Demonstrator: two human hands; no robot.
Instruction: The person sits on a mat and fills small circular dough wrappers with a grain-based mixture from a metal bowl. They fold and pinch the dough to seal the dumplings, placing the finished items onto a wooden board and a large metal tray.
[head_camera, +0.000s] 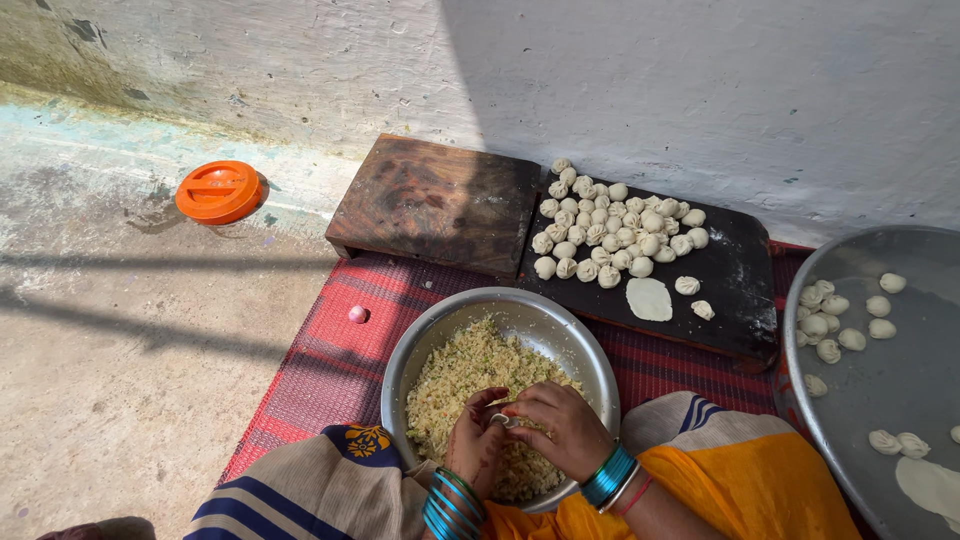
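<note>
Seen from the head camera, a seated person's left hand (478, 440) and right hand (560, 428) meet over a steel bowl (440, 325) of chopped filling (462, 372), fingers pinched together on a small piece of dough (506, 419) between them. The bowl sits on a red woven mat (330, 350) on the floor. Beyond it, shaped dumplings (610, 230) crowd a dark wooden board (740, 270) beside a flat dough round (649, 298). More dumplings rest on a large metal tray (900, 390) at right. An orange lid (218, 191) lies near the wall.
</note>
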